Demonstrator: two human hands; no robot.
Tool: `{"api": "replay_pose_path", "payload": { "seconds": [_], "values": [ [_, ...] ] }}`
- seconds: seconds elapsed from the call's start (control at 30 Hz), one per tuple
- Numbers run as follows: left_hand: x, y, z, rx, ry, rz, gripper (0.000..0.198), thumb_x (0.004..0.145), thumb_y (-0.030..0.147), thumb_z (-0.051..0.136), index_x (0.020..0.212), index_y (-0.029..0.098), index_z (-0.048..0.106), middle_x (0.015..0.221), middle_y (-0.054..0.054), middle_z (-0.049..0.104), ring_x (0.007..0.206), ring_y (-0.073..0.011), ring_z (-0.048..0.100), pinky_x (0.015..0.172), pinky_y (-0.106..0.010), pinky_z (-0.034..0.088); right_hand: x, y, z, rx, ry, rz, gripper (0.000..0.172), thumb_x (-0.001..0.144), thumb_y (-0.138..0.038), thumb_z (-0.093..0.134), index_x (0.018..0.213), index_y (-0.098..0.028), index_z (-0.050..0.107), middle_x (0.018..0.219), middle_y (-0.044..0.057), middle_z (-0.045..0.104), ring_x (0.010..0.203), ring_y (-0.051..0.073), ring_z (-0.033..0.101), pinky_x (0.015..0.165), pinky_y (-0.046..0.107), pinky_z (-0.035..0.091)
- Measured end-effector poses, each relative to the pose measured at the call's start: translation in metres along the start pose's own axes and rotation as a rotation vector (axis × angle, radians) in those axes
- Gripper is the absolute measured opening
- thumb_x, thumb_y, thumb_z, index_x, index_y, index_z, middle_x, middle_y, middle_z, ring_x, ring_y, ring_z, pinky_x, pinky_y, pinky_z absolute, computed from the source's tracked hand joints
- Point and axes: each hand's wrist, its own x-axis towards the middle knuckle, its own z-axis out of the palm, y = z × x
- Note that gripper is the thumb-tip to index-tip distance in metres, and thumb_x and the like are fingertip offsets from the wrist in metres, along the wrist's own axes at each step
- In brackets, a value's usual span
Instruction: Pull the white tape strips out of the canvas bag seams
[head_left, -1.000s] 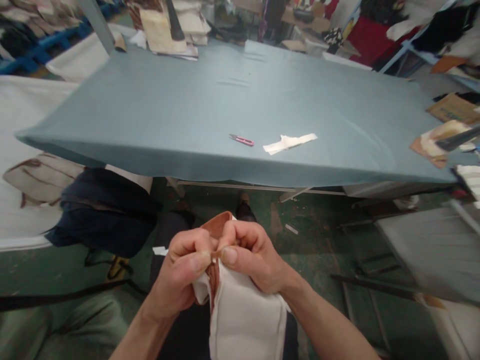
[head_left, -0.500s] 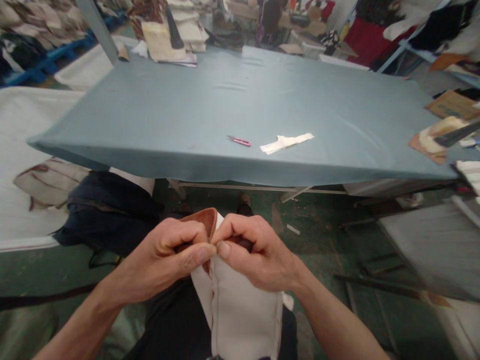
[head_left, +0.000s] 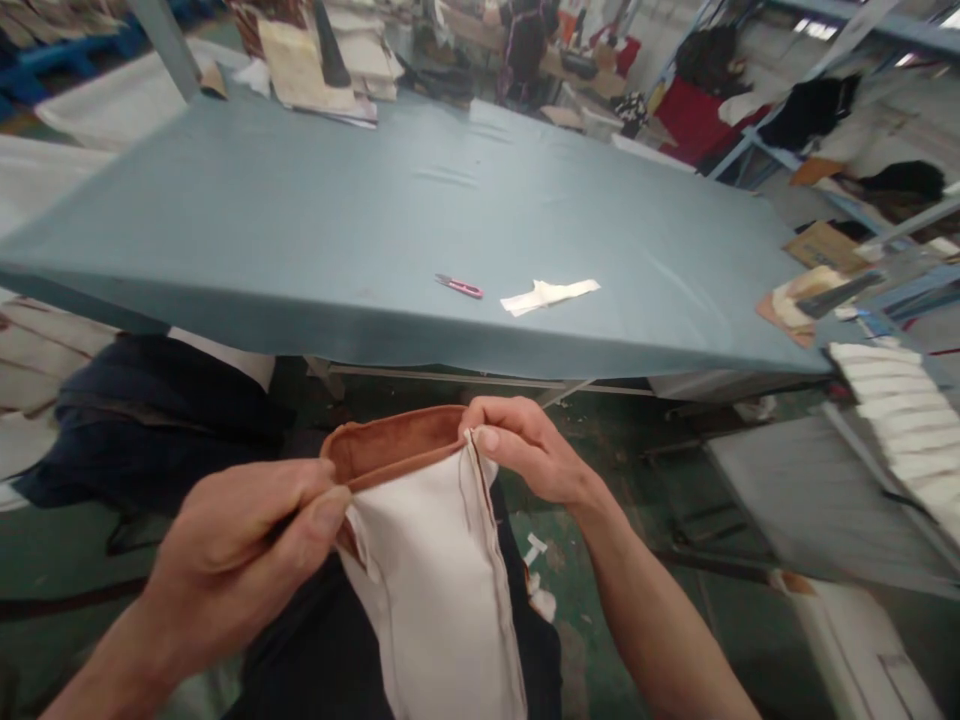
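A white boot shaft (head_left: 431,570) with brown lining hangs upright over my lap, its top opening stretched wide. My left hand (head_left: 255,540) is closed, pinching the left end of the top edge between thumb and fingers. At the opposite corner, my right hand (head_left: 525,445) grips the edge beside a long raised seam. Brown suede-like lining (head_left: 405,440) shows inside the opening between the hands. The lower part of the shaft runs out of view.
A blue-grey covered table (head_left: 315,220) stands ahead, bearing pink thread snips (head_left: 459,287) and a cream strip (head_left: 551,296). Stacked pieces (head_left: 307,65) sit at its back left. Dark blue cloth (head_left: 150,420) lies left; a grey-sided cart (head_left: 772,490) stands right.
My hands have moved apart from a close pinch, the left going left and the right up and right. The shaft's top has turned and spread open. The view has shifted rightward.
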Motion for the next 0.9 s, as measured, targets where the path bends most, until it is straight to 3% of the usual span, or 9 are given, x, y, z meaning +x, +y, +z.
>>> {"api": "replay_pose_path", "payload": {
  "seconds": [0.1, 0.17, 0.23, 0.33, 0.43, 0.5, 0.63, 0.9],
  "values": [
    [0.004, -0.016, 0.001, -0.018, 0.055, -0.054, 0.032, 0.102, 0.014, 0.056, 0.072, 0.021, 0.059, 0.063, 0.007, 0.057, 0.054, -0.0076, 0.054, 0.057, -0.02, 0.042, -0.003, -0.015, 0.002, 0.084, -0.041, -0.038, 0.045, 0.099, -0.058, 0.07, 0.081, -0.018, 0.06, 0.068, -0.005, 0.045, 0.061, 0.01, 0.035, 0.056, 0.025, 0.029],
    [0.009, -0.024, 0.002, -0.09, 0.014, -0.07, 0.03, 0.105, 0.019, 0.056, 0.075, 0.021, 0.061, 0.068, 0.007, 0.06, 0.059, -0.0092, 0.056, 0.059, -0.018, 0.045, -0.002, -0.029, 0.004, 0.09, -0.081, -0.071, 0.042, 0.1, -0.054, 0.071, 0.081, -0.018, 0.06, 0.068, -0.006, 0.046, 0.06, 0.01, 0.034, 0.055, 0.024, 0.029],
    [0.017, -0.028, 0.002, -0.201, -0.071, -0.069, 0.03, 0.11, 0.03, 0.051, 0.09, 0.02, 0.071, 0.083, 0.003, 0.072, 0.073, -0.0136, 0.067, 0.07, -0.019, 0.052, 0.003, -0.042, 0.005, 0.066, -0.115, -0.111, 0.04, 0.102, -0.051, 0.071, 0.082, -0.018, 0.062, 0.07, -0.005, 0.05, 0.06, 0.009, 0.037, 0.055, 0.023, 0.031],
    [0.033, -0.025, 0.002, -0.334, -0.148, -0.044, 0.043, 0.112, 0.047, 0.046, 0.106, 0.018, 0.077, 0.101, -0.004, 0.079, 0.092, -0.019, 0.073, 0.087, -0.024, 0.055, 0.014, -0.055, 0.004, 0.005, -0.172, -0.171, 0.036, 0.102, -0.046, 0.072, 0.083, -0.017, 0.064, 0.074, -0.004, 0.056, 0.064, 0.009, 0.045, 0.057, 0.022, 0.035],
    [0.05, -0.014, 0.002, -0.438, -0.199, -0.044, 0.027, 0.103, 0.042, 0.064, 0.097, 0.019, 0.076, 0.09, 0.0, 0.076, 0.082, -0.0153, 0.069, 0.078, -0.02, 0.053, 0.025, -0.06, 0.002, -0.093, -0.213, -0.198, 0.03, 0.101, -0.041, 0.073, 0.085, -0.017, 0.064, 0.076, -0.004, 0.058, 0.067, 0.009, 0.047, 0.061, 0.022, 0.037],
    [0.058, -0.007, 0.003, -0.5, -0.225, -0.08, 0.017, 0.097, 0.033, 0.07, 0.091, 0.018, 0.074, 0.08, 0.004, 0.07, 0.072, -0.0113, 0.062, 0.068, -0.017, 0.049, 0.03, -0.059, 0.0, -0.135, -0.202, -0.206, 0.029, 0.1, -0.04, 0.075, 0.086, -0.018, 0.063, 0.076, -0.005, 0.057, 0.068, 0.009, 0.046, 0.063, 0.023, 0.037],
    [0.062, -0.004, 0.008, -0.586, -0.24, -0.192, 0.021, 0.093, 0.03, 0.071, 0.078, 0.016, 0.07, 0.067, 0.007, 0.056, 0.059, -0.0071, 0.046, 0.054, -0.015, 0.039, 0.032, -0.048, -0.002, -0.108, -0.154, -0.161, 0.035, 0.096, -0.045, 0.08, 0.086, -0.019, 0.059, 0.08, -0.004, 0.056, 0.072, 0.01, 0.046, 0.066, 0.024, 0.038],
    [0.05, -0.015, 0.02, -0.658, -0.217, -0.248, 0.027, 0.094, 0.029, 0.069, 0.073, 0.014, 0.071, 0.064, 0.005, 0.054, 0.057, -0.0062, 0.045, 0.051, -0.014, 0.035, 0.036, -0.008, 0.015, 0.257, -0.279, 0.031, 0.047, 0.088, -0.055, 0.086, 0.087, -0.017, 0.058, 0.079, -0.006, 0.051, 0.069, 0.009, 0.041, 0.064, 0.024, 0.034]
  ]
}}
